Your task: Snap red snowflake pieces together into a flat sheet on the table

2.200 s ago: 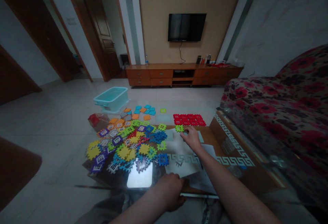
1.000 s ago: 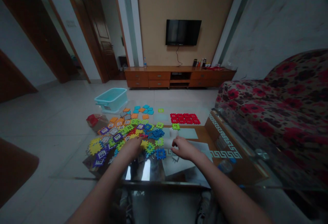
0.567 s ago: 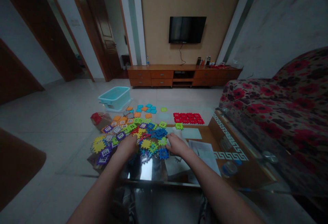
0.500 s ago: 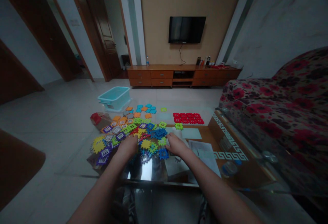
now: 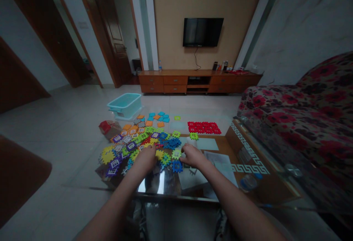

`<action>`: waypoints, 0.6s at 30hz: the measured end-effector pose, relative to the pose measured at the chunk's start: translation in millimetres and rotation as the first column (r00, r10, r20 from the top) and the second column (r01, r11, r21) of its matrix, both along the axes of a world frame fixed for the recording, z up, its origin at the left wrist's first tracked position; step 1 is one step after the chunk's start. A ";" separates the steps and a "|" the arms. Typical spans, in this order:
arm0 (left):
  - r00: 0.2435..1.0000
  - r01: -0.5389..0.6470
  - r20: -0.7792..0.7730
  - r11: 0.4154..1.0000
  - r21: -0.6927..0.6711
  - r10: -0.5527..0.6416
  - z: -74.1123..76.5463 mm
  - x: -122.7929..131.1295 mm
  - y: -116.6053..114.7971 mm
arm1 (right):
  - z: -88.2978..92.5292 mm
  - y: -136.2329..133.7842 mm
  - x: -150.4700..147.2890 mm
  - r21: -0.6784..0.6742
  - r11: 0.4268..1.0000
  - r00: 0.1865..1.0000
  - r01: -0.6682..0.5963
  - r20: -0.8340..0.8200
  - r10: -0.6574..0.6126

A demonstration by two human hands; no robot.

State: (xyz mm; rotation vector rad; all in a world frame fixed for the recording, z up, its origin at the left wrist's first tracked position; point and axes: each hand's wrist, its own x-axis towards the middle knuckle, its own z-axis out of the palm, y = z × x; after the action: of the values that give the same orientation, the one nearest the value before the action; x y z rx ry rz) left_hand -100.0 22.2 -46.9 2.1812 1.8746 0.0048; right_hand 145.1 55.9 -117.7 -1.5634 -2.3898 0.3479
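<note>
Many coloured notched plastic pieces lie in a spread pile on the glass table. My left hand (image 5: 148, 157) is over the pile's near middle, its fingertips by red pieces (image 5: 159, 146) and a yellow piece (image 5: 159, 155); what it grips, if anything, is hidden. My right hand (image 5: 191, 155) is at the pile's right edge, thumb and fingers apart, beside a light green piece (image 5: 177, 154). Dark blue pieces (image 5: 172, 143) lie between the hands. Farther back, red pieces (image 5: 204, 127) form a joined rectangular block, with a green piece (image 5: 194, 136) just in front of it.
A turquoise bin (image 5: 127, 105) stands beyond the pile at the left. White papers (image 5: 220, 164) and a clear bottle with a blue cap (image 5: 248, 182) show at the right, seemingly under the glass. A flowered sofa (image 5: 292, 97) stands to the right.
My left hand has moved a little to the right over the pile, covering part of the yellow piece. My right hand has hardly moved. The view has shifted slightly.
</note>
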 end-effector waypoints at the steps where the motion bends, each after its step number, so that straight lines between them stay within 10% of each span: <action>1: 1.000 0.010 0.007 1.000 0.007 -0.010 1.8 3.5 -1.7 | 2.0 -1.6 3.2 0.006 1.000 1.000 0.002 -0.002 -0.002; 9: 0.923 -0.018 0.384 0.996 0.086 -0.017 2.6 42.1 -14.5 | 31.9 -21.1 17.4 0.093 0.991 0.986 0.092 -0.147 -0.078; 13: 0.615 -0.125 0.763 0.980 -0.157 0.201 -6.2 62.7 -20.2 | 49.3 -44.2 14.9 0.164 0.980 0.933 0.114 -0.357 -0.049; 18: 0.199 0.043 0.921 0.936 -0.349 0.335 -9.5 78.7 -27.9 | 53.0 -71.1 14.7 0.195 0.975 0.903 0.107 -0.429 -0.013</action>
State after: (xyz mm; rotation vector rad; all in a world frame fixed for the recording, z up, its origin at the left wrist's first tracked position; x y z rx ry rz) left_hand -21.3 -5.7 -56.4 1.1225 1.1055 0.8903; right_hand 159.8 -15.1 -64.7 -1.3028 -1.9662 0.3616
